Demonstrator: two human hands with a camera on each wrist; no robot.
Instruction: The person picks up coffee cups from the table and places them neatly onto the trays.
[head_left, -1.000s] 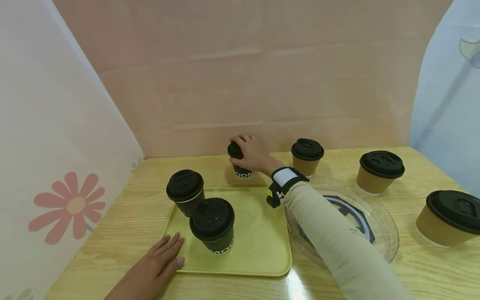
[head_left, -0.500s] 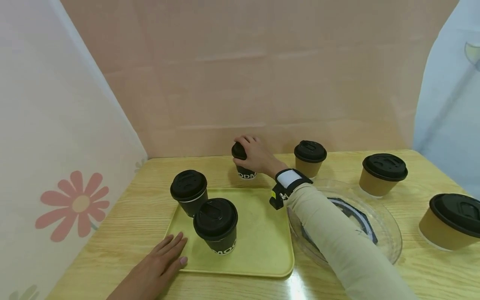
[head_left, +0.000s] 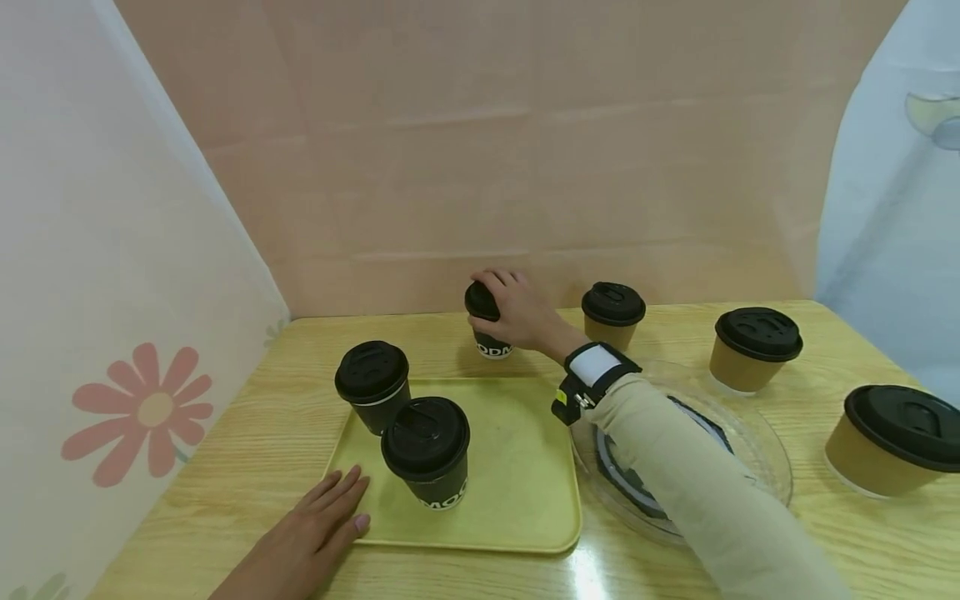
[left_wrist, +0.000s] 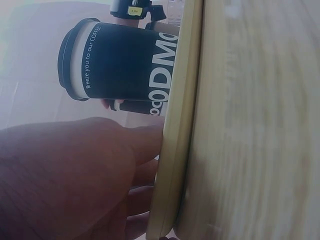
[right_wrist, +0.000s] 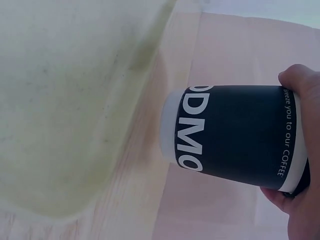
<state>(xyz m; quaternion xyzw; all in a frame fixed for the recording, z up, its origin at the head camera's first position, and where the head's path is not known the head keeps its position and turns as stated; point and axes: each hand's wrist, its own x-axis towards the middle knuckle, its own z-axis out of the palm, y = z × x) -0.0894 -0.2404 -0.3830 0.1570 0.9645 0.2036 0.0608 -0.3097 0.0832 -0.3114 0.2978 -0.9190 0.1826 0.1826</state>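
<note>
At the back of the table, my right hand (head_left: 517, 310) grips a black paper coffee cup (right_wrist: 235, 135) around its lid. White lettering runs round the cup's lower part, and it stands upright just behind the yellow tray (head_left: 517, 500). My left hand (head_left: 318, 529) rests on the tray's front left corner, fingers stretched out over the rim. Two more black coffee cups with black lids are on the tray's left side: one at the back left corner (head_left: 372, 387), the other nearer the middle (head_left: 425, 450). The left wrist view shows the nearer cup's lettered side, close by the left hand.
Right of the tray lies a round clear plastic lid or dish (head_left: 776, 467) with a dark pattern, partly under my right forearm. Brown cups with black lids stand at the back (head_left: 611, 317), further right (head_left: 753, 350) and at the right edge (head_left: 892, 442). Curtains rise behind and beside the table.
My right wrist and forearm have swung a little to the right, while the hand stays on the cup, which has shifted slightly right. The left hand has kept its place on the tray.
</note>
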